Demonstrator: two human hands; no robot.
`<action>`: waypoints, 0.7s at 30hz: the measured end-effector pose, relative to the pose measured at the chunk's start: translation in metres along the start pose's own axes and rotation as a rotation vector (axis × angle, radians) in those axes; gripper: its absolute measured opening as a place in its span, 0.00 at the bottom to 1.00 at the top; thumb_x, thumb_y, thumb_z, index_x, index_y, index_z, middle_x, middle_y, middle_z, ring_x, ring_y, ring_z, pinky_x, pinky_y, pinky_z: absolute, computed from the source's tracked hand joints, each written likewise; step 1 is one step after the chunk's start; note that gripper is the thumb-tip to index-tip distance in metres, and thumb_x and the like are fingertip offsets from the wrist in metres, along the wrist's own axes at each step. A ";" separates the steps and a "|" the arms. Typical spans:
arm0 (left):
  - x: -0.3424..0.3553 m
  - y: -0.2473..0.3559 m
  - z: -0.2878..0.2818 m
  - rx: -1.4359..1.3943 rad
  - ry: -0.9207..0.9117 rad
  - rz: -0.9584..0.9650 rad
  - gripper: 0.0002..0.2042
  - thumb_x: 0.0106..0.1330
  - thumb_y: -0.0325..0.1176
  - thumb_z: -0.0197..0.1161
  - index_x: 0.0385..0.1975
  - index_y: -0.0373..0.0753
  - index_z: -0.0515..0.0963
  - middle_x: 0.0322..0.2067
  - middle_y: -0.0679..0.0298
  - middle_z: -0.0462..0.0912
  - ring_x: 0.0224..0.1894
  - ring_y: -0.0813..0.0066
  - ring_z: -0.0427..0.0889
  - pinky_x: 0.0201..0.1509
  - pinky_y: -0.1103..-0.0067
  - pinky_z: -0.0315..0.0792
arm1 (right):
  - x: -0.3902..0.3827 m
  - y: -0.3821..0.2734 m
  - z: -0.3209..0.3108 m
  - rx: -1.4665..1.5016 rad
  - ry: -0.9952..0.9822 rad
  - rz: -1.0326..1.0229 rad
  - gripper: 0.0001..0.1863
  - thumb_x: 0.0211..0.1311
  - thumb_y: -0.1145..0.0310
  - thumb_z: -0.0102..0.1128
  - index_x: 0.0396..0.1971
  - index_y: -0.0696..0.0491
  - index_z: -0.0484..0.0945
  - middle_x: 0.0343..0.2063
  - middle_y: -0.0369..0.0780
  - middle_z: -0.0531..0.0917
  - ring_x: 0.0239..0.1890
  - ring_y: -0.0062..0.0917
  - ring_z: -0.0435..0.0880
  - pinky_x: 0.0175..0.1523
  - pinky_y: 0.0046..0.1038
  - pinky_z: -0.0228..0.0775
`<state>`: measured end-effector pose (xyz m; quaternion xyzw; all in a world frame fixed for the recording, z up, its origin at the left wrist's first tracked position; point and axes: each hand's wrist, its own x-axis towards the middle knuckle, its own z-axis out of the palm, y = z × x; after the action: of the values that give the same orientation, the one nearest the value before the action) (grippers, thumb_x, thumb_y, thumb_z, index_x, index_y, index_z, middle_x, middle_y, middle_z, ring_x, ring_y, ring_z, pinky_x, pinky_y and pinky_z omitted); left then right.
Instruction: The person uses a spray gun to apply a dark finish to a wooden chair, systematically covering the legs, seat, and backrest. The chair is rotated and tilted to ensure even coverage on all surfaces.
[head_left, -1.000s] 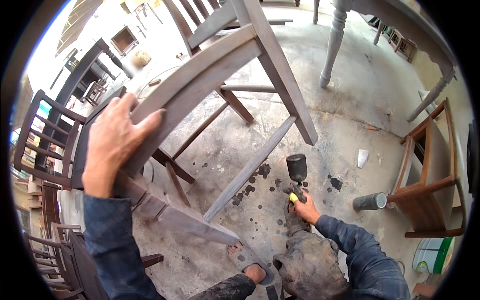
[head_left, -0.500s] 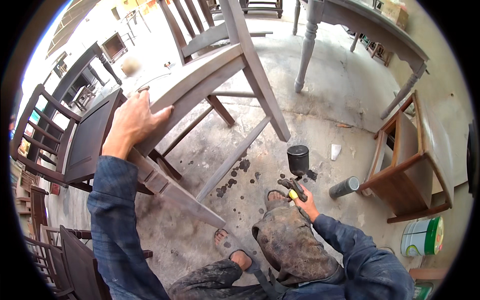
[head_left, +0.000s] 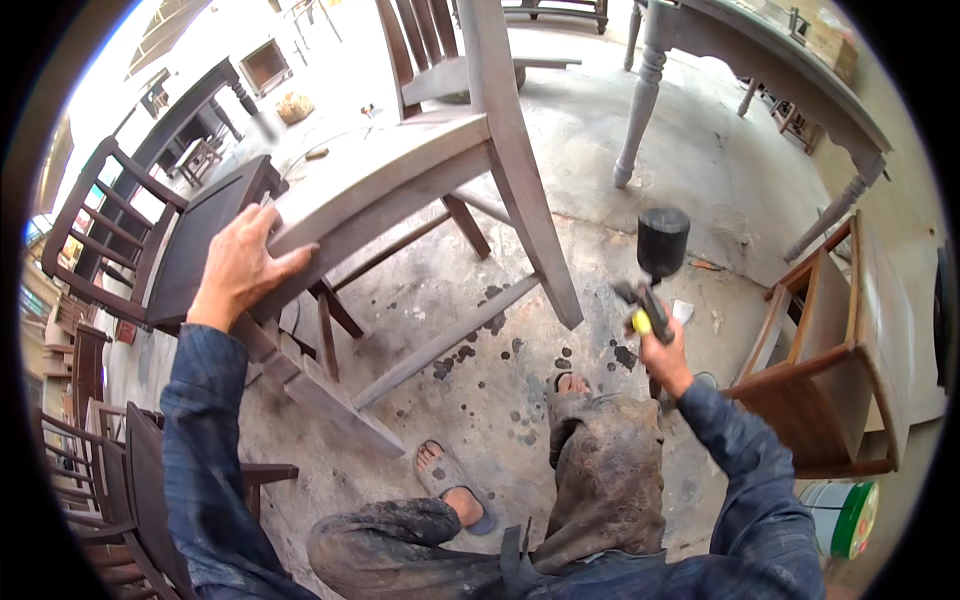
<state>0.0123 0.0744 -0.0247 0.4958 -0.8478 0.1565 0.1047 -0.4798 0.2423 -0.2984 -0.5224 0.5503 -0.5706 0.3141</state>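
Observation:
A grey-washed wooden chair (head_left: pixel 400 205) stands in front of me at the left, its slatted back on the far side. My left hand (head_left: pixel 243 265) grips the near left corner of its seat, the thumb pressed on the side rail and the fingertips over the top edge. Out to the right, clear of the chair, my right hand (head_left: pixel 667 355) is wrapped round the handle of a spray gun (head_left: pixel 652 310). The gun carries a black paint cup (head_left: pixel 663 240) on top, and a patch of yellow shows by my fingers. Its trigger is hard to make out.
Dark chairs (head_left: pixel 205 245) crowd the left side. A grey table (head_left: pixel 760 75) with turned legs stands far right, before a brown wooden frame piece (head_left: pixel 800 390) and a white-and-green bucket (head_left: pixel 845 515). Dark spots mark the concrete floor (head_left: pixel 480 400). A grey can (head_left: pixel 706 381) is partly hidden behind my right arm.
My right hand has lifted the spray gun up and to the right. My left hand keeps its hold on the chair, which has shifted slightly in view as my head moved.

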 end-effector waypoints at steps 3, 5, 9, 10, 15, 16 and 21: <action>0.001 0.002 0.001 0.035 -0.038 -0.099 0.29 0.62 0.61 0.63 0.37 0.35 0.74 0.35 0.55 0.77 0.38 0.57 0.82 0.45 0.65 0.76 | 0.063 -0.017 0.012 -0.086 -0.068 -0.020 0.15 0.69 0.74 0.57 0.53 0.60 0.77 0.32 0.36 0.84 0.36 0.17 0.81 0.43 0.24 0.75; 0.003 -0.001 0.004 0.100 -0.068 -0.158 0.30 0.64 0.64 0.60 0.38 0.36 0.73 0.36 0.58 0.77 0.38 0.60 0.82 0.45 0.65 0.76 | 0.105 -0.029 0.033 0.002 -0.115 -0.060 0.17 0.69 0.74 0.58 0.55 0.61 0.76 0.33 0.37 0.85 0.35 0.17 0.82 0.43 0.23 0.76; 0.013 -0.025 0.011 0.029 -0.016 -0.134 0.27 0.71 0.60 0.53 0.38 0.35 0.72 0.36 0.52 0.75 0.42 0.55 0.80 0.48 0.65 0.71 | 0.180 -0.015 0.068 0.172 -0.194 -0.199 0.19 0.69 0.75 0.56 0.59 0.59 0.74 0.36 0.37 0.84 0.36 0.18 0.83 0.45 0.24 0.77; 0.019 -0.037 0.016 -0.093 -0.024 -0.147 0.29 0.73 0.62 0.49 0.36 0.35 0.70 0.34 0.52 0.72 0.40 0.56 0.77 0.49 0.67 0.68 | 0.193 -0.022 0.074 0.160 -0.209 -0.209 0.19 0.69 0.75 0.56 0.59 0.59 0.74 0.36 0.37 0.84 0.36 0.18 0.83 0.45 0.24 0.77; 0.029 -0.050 0.014 -0.461 -0.043 -0.466 0.35 0.73 0.69 0.39 0.24 0.38 0.70 0.26 0.64 0.70 0.33 0.75 0.67 0.43 0.80 0.63 | 0.236 -0.023 0.111 0.032 -0.239 -0.109 0.17 0.69 0.68 0.59 0.53 0.58 0.77 0.30 0.35 0.84 0.29 0.15 0.79 0.35 0.22 0.72; 0.031 -0.048 0.014 -0.485 -0.048 -0.504 0.35 0.73 0.69 0.39 0.25 0.39 0.70 0.27 0.65 0.70 0.33 0.76 0.67 0.43 0.80 0.63 | 0.242 -0.025 0.116 0.007 -0.249 -0.076 0.16 0.68 0.67 0.60 0.52 0.58 0.77 0.29 0.34 0.83 0.29 0.14 0.77 0.34 0.21 0.71; 0.032 -0.061 0.015 -0.453 -0.075 -0.562 0.33 0.72 0.69 0.42 0.27 0.40 0.72 0.29 0.65 0.71 0.34 0.77 0.67 0.45 0.80 0.64 | 0.277 0.011 0.149 0.241 -0.317 -0.278 0.15 0.68 0.66 0.62 0.50 0.57 0.78 0.35 0.35 0.83 0.37 0.14 0.76 0.45 0.21 0.73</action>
<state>0.0492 0.0148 -0.0180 0.6790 -0.6949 -0.0883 0.2197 -0.4131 -0.0634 -0.2618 -0.6349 0.3451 -0.5806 0.3751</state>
